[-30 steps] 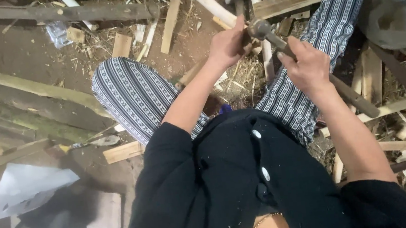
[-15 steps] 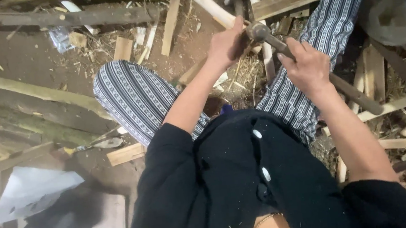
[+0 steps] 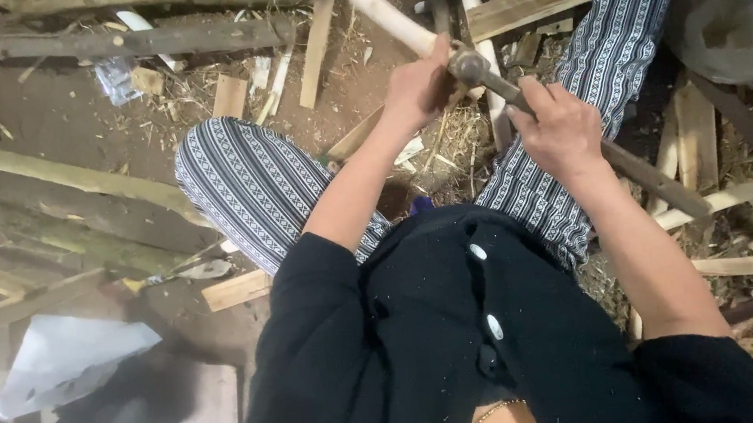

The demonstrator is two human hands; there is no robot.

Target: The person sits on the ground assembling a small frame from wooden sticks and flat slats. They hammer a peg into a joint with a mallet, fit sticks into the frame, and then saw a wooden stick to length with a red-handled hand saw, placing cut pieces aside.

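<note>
I sit on the ground with my legs apart in striped trousers (image 3: pixel 253 187). My left hand (image 3: pixel 418 88) grips a pale round wooden stick (image 3: pixel 386 16) that slants up to the left. My right hand (image 3: pixel 562 127) is closed around the dark long handle of a hammer (image 3: pixel 653 180). The metal hammer head (image 3: pixel 470 66) sits right against my left hand and the stick. The lower end of the stick is hidden behind my left hand.
Long bamboo poles (image 3: pixel 46 172) and branches (image 3: pixel 126 44) lie at the left and top. Split wooden slats (image 3: pixel 532 1), chips and straw cover the ground between and right of my legs. A white sheet (image 3: pixel 65 356) and a dark bag (image 3: pixel 127 415) lie at the lower left.
The hammer head has come down a little toward my left hand. Both hands keep their hold and stay almost in place.
</note>
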